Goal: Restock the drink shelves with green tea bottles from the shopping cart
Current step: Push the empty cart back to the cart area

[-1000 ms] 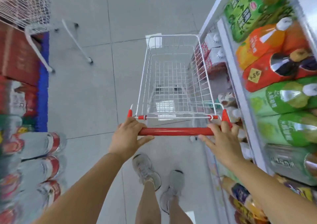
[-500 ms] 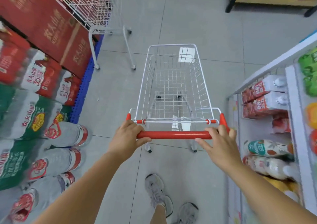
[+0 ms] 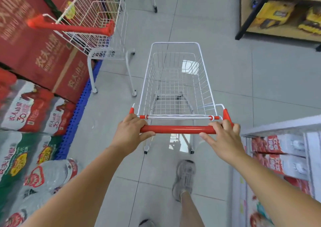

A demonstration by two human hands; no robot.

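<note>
Grey floor tiles (image 3: 243, 87) run down a shop aisle. Nearest, 1 grey shoe (image 3: 185, 178) stands on the tiles between 2 bare forearms. At the near left lie large water bottles (image 3: 52, 173) with red caps. At the near right a drink shelf (image 3: 281, 124) holds red and white cartons (image 3: 276, 144) lying on their sides.

Ahead of the shoe, the left hand (image 3: 129, 133) grips the left end of the red handle (image 3: 177, 129), fingers curled over the bar and thumb beneath it. The right hand (image 3: 224, 140) grips the right end, fingers hooked over the top and thumb stretched along the bar's near side.

Beyond the handle the white wire shopping cart (image 3: 175, 43) stands mid-aisle, pointing away, just left of the drink shelf. Floor tiles and its wheels show through the mesh.

Left of it, wrapped water packs (image 3: 26, 108) sit on a blue pallet (image 3: 78, 115), with red boxes (image 3: 34, 49) stacked farther back. A second cart (image 3: 111, 6) with a red bar is parked beside those boxes, apart from the first. At the far right a wooden rack (image 3: 286, 34) carries yellow packages (image 3: 276, 14).
</note>
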